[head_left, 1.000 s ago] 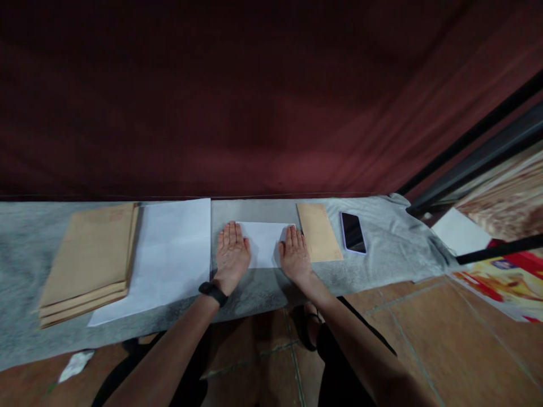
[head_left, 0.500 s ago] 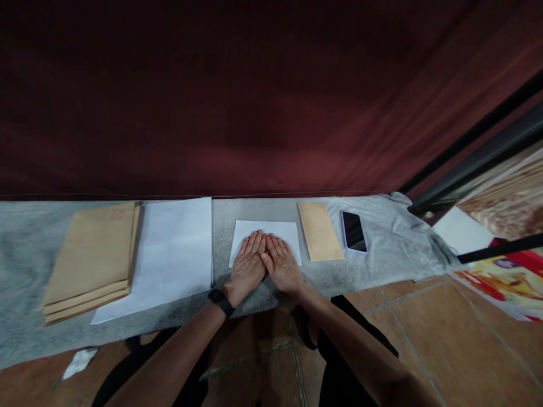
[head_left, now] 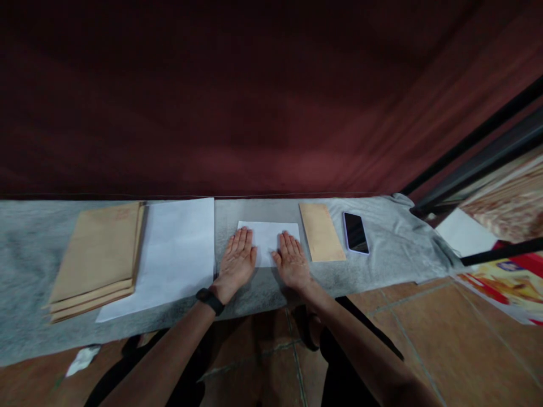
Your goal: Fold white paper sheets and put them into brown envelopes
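Note:
A small white sheet of paper [head_left: 266, 240], perhaps folded, lies flat on the grey cloth in front of me. My left hand [head_left: 238, 257] rests palm down on its left end, fingers stretched out. On the right end lies my right hand [head_left: 291, 260], also flat with the fingers extended. Bare paper shows between the two hands; its outer corners are partly covered by them. Just right of the paper sits a brown envelope [head_left: 322, 233]. To the left lie larger white sheets [head_left: 180, 249], partly under a stack of brown envelopes [head_left: 99, 249].
A phone [head_left: 355, 232] in a pale purple case lies right of the single envelope. The grey cloth [head_left: 394, 249] covers a narrow ledge against a dark red curtain [head_left: 271, 113]. Black bars and a colourful box [head_left: 509, 282] stand at the right. A crumpled white scrap [head_left: 82, 360] is on the tiled floor.
My hands were side by side at the middle of the small paper. They have slid apart, the left one leftward and the right one rightward, both still flat.

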Tool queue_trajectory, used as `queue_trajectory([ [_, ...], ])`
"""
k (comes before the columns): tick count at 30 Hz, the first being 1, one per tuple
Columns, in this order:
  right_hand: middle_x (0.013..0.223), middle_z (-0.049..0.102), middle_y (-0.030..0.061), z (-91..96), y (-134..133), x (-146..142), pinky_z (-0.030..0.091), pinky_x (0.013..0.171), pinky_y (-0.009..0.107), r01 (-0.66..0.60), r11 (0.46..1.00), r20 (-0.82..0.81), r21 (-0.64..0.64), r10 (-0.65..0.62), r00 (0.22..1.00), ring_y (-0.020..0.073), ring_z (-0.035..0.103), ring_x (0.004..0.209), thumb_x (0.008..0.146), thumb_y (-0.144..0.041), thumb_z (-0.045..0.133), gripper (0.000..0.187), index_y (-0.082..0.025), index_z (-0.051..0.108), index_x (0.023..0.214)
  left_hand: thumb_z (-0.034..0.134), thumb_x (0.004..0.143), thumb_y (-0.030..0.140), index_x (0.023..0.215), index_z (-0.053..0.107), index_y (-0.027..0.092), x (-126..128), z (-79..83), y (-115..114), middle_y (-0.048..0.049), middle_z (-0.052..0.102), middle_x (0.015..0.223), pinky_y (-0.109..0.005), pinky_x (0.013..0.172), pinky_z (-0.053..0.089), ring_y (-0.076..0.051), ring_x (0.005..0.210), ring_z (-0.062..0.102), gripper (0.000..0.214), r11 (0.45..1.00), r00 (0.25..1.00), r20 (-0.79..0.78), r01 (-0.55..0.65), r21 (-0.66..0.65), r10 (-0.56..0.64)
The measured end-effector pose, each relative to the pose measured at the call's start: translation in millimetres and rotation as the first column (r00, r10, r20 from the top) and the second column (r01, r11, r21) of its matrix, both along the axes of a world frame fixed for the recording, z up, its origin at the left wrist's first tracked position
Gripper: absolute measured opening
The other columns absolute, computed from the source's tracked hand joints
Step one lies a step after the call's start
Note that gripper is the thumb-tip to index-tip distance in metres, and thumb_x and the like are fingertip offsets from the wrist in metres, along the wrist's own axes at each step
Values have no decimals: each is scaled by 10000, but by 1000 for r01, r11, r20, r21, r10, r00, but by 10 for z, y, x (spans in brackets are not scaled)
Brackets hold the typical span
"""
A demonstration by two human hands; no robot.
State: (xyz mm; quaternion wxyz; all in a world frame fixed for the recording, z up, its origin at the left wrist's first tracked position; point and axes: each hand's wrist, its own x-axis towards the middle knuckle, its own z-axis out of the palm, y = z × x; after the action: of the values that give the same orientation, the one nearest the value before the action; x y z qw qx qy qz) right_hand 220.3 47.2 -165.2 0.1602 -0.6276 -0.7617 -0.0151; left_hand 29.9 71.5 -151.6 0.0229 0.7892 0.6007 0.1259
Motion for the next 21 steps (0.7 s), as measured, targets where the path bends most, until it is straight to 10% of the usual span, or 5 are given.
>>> queue_trajectory([
  [13, 1600, 397, 245, 35, -1, 109, 308, 1223, 503, 103, 995, -11, 10, -103, 995, 333, 398, 1488, 1057, -331, 389, 586, 25, 420, 1523, 286, 1002, 276, 1543, 375, -17, -90, -13, 70, -220, 354, 1627, -522, 1267, 258, -317, 1548, 285, 621, 990, 992, 43, -118, 72, 115],
  [21, 1624, 395, 166, 205, 225, -82, 281, 1255, 460, -24, 997, -130, -72, 15, 991, 254, 305, 1546, 1093, -381, 263, 583, -60, 403, 1558, 242, 1016, 239, 1539, 393, 16, 314, 65, 134, -182, 383, 1629, -457, 1277, 249, -261, 1558, 266, 588, 989, 989, 22, 148, 24, -148],
])
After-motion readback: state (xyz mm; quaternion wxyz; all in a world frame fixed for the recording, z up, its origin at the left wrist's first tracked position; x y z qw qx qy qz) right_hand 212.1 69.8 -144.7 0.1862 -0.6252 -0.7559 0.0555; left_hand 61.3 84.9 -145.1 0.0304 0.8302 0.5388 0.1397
